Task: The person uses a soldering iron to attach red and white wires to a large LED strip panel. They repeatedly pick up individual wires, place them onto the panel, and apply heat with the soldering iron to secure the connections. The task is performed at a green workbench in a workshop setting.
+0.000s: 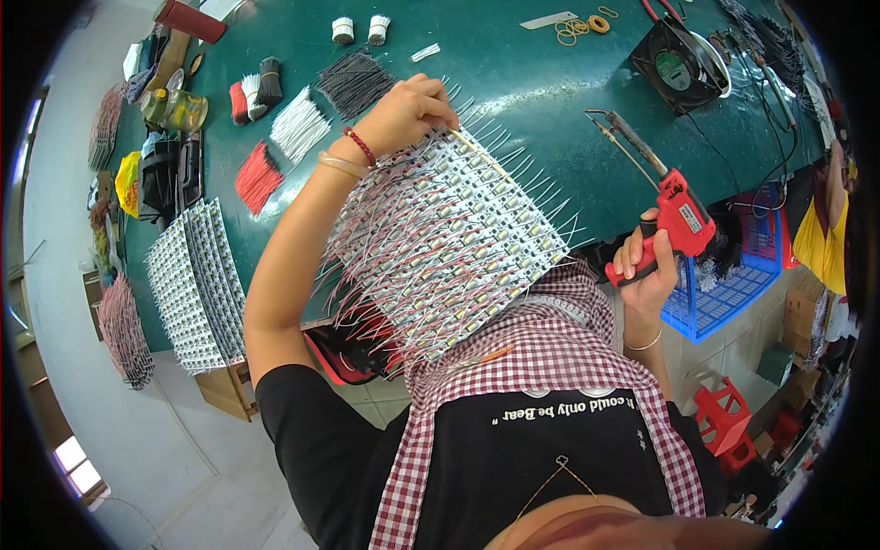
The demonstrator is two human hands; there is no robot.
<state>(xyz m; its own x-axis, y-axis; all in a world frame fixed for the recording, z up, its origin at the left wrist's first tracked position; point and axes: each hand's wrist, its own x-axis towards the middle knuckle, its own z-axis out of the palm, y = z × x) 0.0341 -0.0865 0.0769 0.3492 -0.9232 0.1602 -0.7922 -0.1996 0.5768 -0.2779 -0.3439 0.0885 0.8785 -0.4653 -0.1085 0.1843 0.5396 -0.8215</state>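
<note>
A panel of small white circuit boards (486, 229), bristling with red and white wires, leans across the table's near edge and my checked apron. At its far corner my left hand (412, 105) is closed in a pinch; what sits between the fingertips is too small to make out. My right hand (649, 266) grips a red soldering gun (683, 215) by its handle, to the right of the panel. The gun's metal tip points away toward the upper left, apart from the boards. Beyond my left wrist lie loose piles of black wires (355, 82), white wires (300, 126) and red wires (258, 178).
More board panels (194, 289) stand at the left of the green table (513, 55). A black fan (674, 64) sits at the far right, with rubber bands (573, 33) to its left. A blue basket (724, 298) and red stool (721, 414) are at lower right.
</note>
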